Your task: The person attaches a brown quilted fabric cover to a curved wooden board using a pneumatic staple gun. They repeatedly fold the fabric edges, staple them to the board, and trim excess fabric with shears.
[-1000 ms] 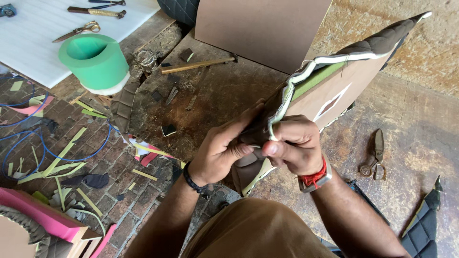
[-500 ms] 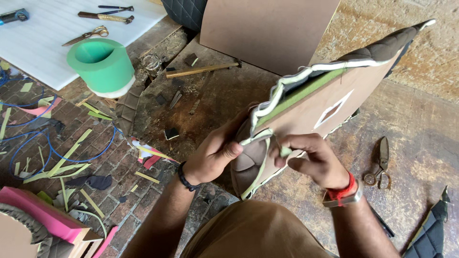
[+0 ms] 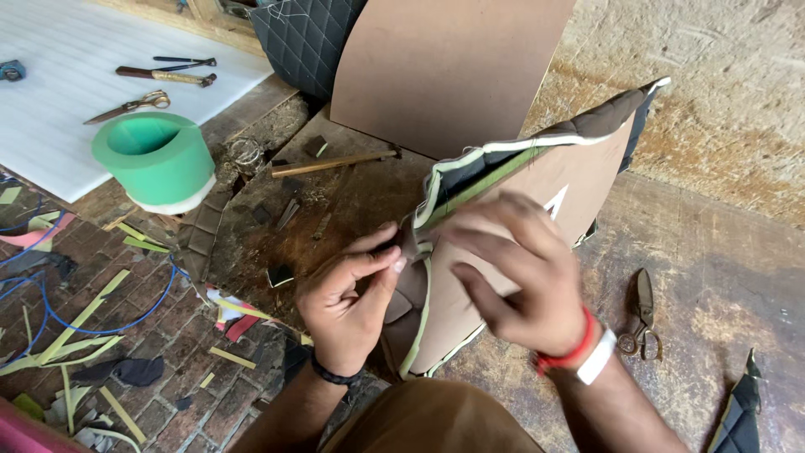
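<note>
Two bare hands worked one edge of a quilted panel (image 3: 537,180), a board-backed piece with dark stitched fabric on its upper face and pale piping along the rim. The left hand (image 3: 352,298) kept a narrow grip, thumb and forefinger pinched on the dark fabric flap at the panel's lower corner. The right hand (image 3: 516,281), banded red and white at the wrist, lay across the brown backing with fingers curled over the same edge; whether it closed on the piping could not be told, as motion blurred it. The panel stood tilted, its low corner over the worker's lap and its far tip raised toward the rough wall.

The step in hand looked like folding the cover's edge onto the backing. Any following move would seem to call for steady tension on the flap while the trim seats along the rim.

Beyond the hands, a wooden-handled hammer (image 3: 335,162) lay on the worn counter (image 3: 335,210) among small dark offcuts. A green cylindrical container (image 3: 153,159) stood open near the white foam sheet (image 3: 67,75); its inside showed nothing that could be made out. Scissors (image 3: 127,106) and hand tools (image 3: 166,75) rested on the sheet. Dark shears (image 3: 641,315) lay on the floor to the right, while a brown board (image 3: 444,67) leaned behind.
</note>
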Motion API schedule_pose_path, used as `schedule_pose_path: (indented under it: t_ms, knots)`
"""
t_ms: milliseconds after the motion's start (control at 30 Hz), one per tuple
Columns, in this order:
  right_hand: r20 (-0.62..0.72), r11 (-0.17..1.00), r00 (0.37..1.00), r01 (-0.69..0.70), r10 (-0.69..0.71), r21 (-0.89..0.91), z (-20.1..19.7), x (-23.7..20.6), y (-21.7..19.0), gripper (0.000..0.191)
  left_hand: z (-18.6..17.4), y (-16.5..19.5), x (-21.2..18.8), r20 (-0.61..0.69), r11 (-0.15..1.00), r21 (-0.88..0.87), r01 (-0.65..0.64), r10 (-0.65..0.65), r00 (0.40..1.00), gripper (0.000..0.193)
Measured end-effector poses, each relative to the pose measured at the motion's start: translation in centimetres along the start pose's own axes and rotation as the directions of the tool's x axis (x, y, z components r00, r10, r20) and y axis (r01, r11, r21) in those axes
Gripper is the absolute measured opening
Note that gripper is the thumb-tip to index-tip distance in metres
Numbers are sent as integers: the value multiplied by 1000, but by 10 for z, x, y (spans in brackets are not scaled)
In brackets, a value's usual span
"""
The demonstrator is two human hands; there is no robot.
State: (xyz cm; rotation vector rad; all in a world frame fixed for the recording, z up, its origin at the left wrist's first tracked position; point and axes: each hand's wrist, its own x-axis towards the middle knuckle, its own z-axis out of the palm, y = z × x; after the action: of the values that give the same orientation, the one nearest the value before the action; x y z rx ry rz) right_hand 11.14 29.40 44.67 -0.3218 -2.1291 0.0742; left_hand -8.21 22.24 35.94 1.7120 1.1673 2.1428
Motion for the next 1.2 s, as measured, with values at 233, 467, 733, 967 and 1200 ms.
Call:
schedule_pose_path:
  t_ms: [233, 467, 733, 967, 1200]
  knots:
    - [198, 993, 978, 45, -67, 113, 40, 18, 36, 5, -14, 0, -9, 85, 983, -148, -111, 124, 989, 17]
    - [126, 971, 972, 179, -200, 160, 48, 0, 54, 8, -47, -28, 10, 353, 948, -225, 225, -136, 926, 51]
    - [181, 921, 939, 225, -292, 319, 20, 22, 36, 22, -28, -16, 31, 632, 980, -32, 198, -134, 763, 65]
    - [342, 952, 937, -37, -73, 304, 23, 33, 25, 39, -33, -2, 41, 597, 963, 139, 232, -269, 756, 51]
    - [192, 976, 957, 204, -216, 78, 47, 56, 25, 24, -46, -3, 45, 578, 945, 175, 275, -325, 749, 39]
